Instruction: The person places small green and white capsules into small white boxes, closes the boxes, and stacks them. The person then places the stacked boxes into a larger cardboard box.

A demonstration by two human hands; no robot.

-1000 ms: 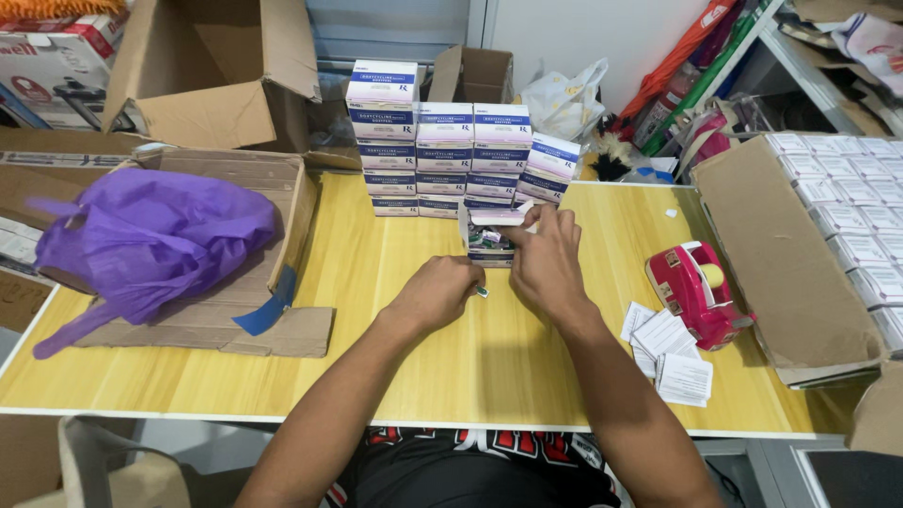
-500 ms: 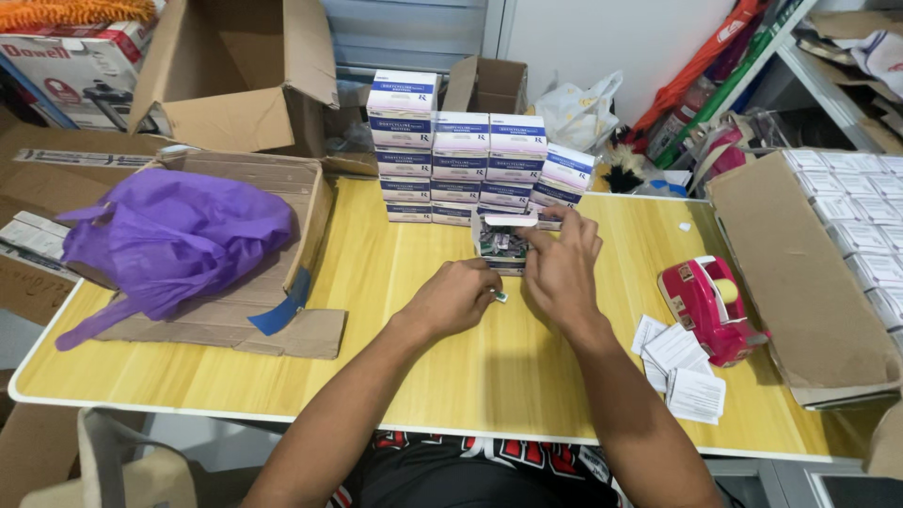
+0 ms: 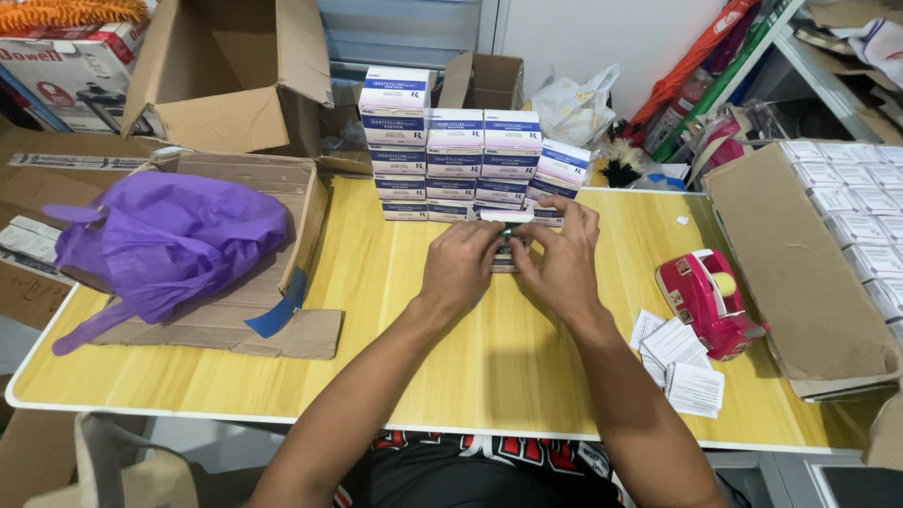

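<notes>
Head cam looks straight down at your two hands meeting over one small open carton (image 3: 505, 246) in the middle of the yellow table (image 3: 451, 367). Your left hand (image 3: 461, 265) is curled around the carton's left side, and your right hand (image 3: 562, 259) is wrapped on its right side with fingers up by the white top flap, so both are gripping the same box. Most of the carton is hidden between your palms; you can just make out the flap and a bit of dark stuff inside, can't tell what.

Right behind it, touching or nearly so, sits the stack of white-and-blue boxes (image 3: 461, 146), several rows high. Off to your right there's a red tape dispenser (image 3: 707, 299) with a little pile of folded paper leaflets (image 3: 679, 362) just beside it, and past that a big cardboard box (image 3: 800, 263) full of small white cartons. On your left, a purple plastic bag (image 3: 165, 240) lies in a flattened cardboard tray (image 3: 282, 320).
</notes>
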